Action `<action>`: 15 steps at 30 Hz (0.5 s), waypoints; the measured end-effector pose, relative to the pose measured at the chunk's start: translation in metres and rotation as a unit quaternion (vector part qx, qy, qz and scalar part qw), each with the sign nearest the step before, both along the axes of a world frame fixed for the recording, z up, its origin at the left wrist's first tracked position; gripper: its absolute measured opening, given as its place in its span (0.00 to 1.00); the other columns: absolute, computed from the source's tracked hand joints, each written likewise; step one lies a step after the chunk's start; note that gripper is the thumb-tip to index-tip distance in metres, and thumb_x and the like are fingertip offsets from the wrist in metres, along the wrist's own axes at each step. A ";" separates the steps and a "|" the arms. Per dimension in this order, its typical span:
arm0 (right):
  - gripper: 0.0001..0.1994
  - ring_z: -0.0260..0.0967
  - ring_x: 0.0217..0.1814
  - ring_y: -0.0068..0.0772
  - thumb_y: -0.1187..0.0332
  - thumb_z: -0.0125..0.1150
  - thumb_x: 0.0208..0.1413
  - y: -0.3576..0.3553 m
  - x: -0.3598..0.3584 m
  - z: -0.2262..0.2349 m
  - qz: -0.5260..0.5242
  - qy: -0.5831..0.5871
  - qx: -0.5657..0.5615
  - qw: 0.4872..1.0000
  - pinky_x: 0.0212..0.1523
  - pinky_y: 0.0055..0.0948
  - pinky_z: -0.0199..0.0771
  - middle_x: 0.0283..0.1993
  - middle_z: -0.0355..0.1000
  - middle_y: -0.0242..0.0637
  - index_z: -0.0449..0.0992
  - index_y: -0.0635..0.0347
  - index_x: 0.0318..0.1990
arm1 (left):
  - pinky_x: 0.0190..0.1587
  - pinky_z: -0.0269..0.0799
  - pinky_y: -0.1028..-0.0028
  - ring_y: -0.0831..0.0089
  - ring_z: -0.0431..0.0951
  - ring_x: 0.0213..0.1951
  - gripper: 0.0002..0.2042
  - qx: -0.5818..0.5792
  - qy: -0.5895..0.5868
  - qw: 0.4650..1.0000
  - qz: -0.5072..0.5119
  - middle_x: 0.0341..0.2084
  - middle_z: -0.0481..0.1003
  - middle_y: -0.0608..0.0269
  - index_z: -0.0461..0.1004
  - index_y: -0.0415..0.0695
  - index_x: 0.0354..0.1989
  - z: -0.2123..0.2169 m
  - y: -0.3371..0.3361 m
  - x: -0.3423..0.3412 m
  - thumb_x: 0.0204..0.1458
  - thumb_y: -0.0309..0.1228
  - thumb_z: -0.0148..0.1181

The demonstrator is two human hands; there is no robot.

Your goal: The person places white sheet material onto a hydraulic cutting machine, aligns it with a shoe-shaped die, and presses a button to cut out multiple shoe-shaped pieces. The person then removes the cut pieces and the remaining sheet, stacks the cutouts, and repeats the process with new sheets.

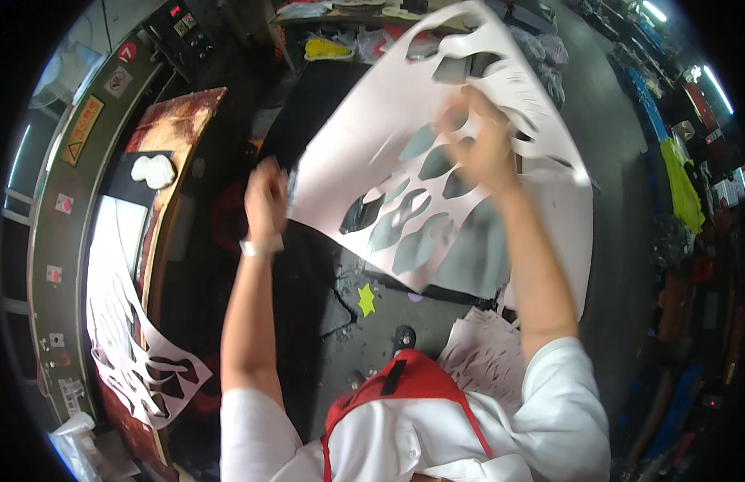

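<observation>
the right hand [482, 149] overlaps a cut-out sheet [358, 145].

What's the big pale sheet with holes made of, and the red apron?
The pale sheet looks like thin, smooth, matte plastic or synthetic leather, bending in broad curves; which one, I can't tell. The red apron seems matte cloth, draping softly without shine.

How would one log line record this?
left hand: beside pale pink perforated sheet | right hand: blurred, over sheet | contact: unclear
</observation>
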State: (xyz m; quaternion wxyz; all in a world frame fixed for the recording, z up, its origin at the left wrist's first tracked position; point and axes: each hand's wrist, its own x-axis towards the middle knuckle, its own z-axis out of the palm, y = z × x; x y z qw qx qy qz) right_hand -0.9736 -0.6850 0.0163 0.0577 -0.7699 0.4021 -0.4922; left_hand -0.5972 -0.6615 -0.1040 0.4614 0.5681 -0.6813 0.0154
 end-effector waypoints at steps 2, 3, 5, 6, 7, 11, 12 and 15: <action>0.08 0.72 0.36 0.33 0.70 0.58 0.52 0.057 -0.001 -0.118 -0.025 0.013 0.272 0.962 0.41 0.33 0.72 0.31 0.73 0.39 0.72 0.62 0.39 | 0.37 0.72 0.61 0.53 0.75 0.31 0.11 0.101 -0.104 0.989 -0.012 0.28 0.72 0.51 0.73 0.39 0.42 -0.072 0.091 0.010 0.49 0.24 0.59; 0.07 0.72 0.33 0.31 0.70 0.58 0.53 0.095 -0.007 -0.172 -0.063 0.039 0.442 0.894 0.37 0.33 0.72 0.29 0.73 0.38 0.72 0.62 0.38 | 0.38 0.73 0.57 0.52 0.76 0.34 0.09 0.206 -0.207 0.956 0.020 0.31 0.74 0.51 0.73 0.40 0.40 -0.105 0.148 0.013 0.52 0.30 0.55; 0.09 0.71 0.28 0.28 0.66 0.60 0.53 0.188 -0.023 -0.251 -0.083 0.065 0.610 0.785 0.32 0.31 0.72 0.28 0.75 0.38 0.74 0.62 0.37 | 0.35 0.74 0.57 0.53 0.78 0.34 0.09 0.470 -0.250 0.846 0.020 0.32 0.77 0.50 0.73 0.42 0.34 -0.159 0.274 0.018 0.51 0.34 0.52; 0.12 0.71 0.27 0.27 0.63 0.64 0.51 0.235 -0.024 -0.279 -0.080 -0.081 0.621 0.775 0.31 0.31 0.72 0.27 0.75 0.39 0.76 0.62 0.38 | 0.34 0.76 0.57 0.53 0.79 0.32 0.08 0.591 -0.199 0.781 0.016 0.29 0.78 0.50 0.76 0.44 0.30 -0.179 0.335 0.018 0.48 0.33 0.53; 0.19 0.76 0.36 0.37 0.56 0.64 0.51 0.277 -0.033 -0.293 -0.097 0.043 0.652 0.751 0.39 0.34 0.75 0.36 0.78 0.45 0.77 0.63 0.42 | 0.35 0.76 0.58 0.53 0.80 0.32 0.09 0.620 -0.170 0.766 -0.021 0.25 0.78 0.51 0.77 0.45 0.25 -0.191 0.397 0.022 0.48 0.34 0.53; 0.18 0.76 0.41 0.43 0.58 0.65 0.48 0.345 -0.003 -0.301 0.023 0.143 0.716 0.683 0.43 0.34 0.75 0.40 0.77 0.46 0.79 0.62 0.41 | 0.41 0.76 0.62 0.51 0.80 0.36 0.12 0.740 0.124 0.659 0.049 0.32 0.78 0.48 0.80 0.45 0.37 -0.210 0.549 0.037 0.46 0.36 0.59; 0.16 0.75 0.42 0.47 0.58 0.63 0.48 0.336 0.016 -0.295 0.100 0.208 0.665 0.710 0.45 0.37 0.75 0.40 0.77 0.47 0.79 0.59 0.41 | 0.41 0.76 0.62 0.51 0.79 0.36 0.11 0.747 0.120 0.651 0.053 0.32 0.78 0.47 0.80 0.45 0.37 -0.208 0.557 0.046 0.47 0.36 0.59; 0.18 0.74 0.46 0.50 0.58 0.61 0.47 0.271 0.088 -0.266 0.213 0.393 0.578 0.683 0.47 0.44 0.74 0.44 0.75 0.49 0.78 0.56 0.44 | 0.41 0.75 0.62 0.50 0.79 0.37 0.10 0.697 0.113 0.705 0.069 0.32 0.78 0.47 0.79 0.43 0.37 -0.185 0.536 0.087 0.50 0.34 0.57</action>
